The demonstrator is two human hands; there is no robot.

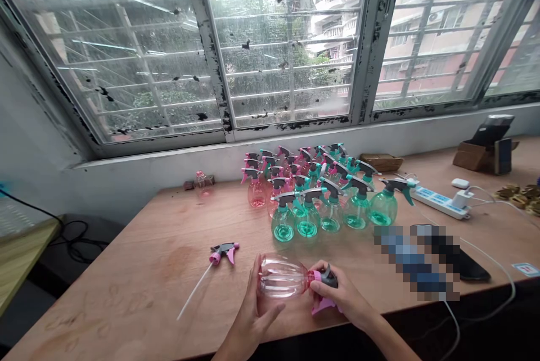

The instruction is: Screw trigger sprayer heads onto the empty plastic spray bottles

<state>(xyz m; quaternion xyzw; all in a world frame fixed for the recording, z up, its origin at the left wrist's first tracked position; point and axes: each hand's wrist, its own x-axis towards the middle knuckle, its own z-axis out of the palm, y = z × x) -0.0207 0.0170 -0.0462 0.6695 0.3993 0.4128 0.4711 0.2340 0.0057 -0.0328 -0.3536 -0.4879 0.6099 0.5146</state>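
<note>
A clear pink spray bottle [282, 278] lies sideways between my two hands, just above the table's front edge. My left hand [256, 305] cups its base, with the thumb below it. At the neck, the fingers of my right hand [335, 290] close around the pink collar of the grey-and-pink spray head [325, 278], whose pink trigger points down. To the left, a loose spray head [223, 253] rests on the table with its white dip tube [194, 290] stretching toward the front.
Several green spray bottles [307, 221] and pink ones [256, 195] stand grouped toward the window. Behind my right hand are a power strip [441, 203], a black phone [475, 268] and white cables. A small pink bottle [205, 184] stands by the wall.
</note>
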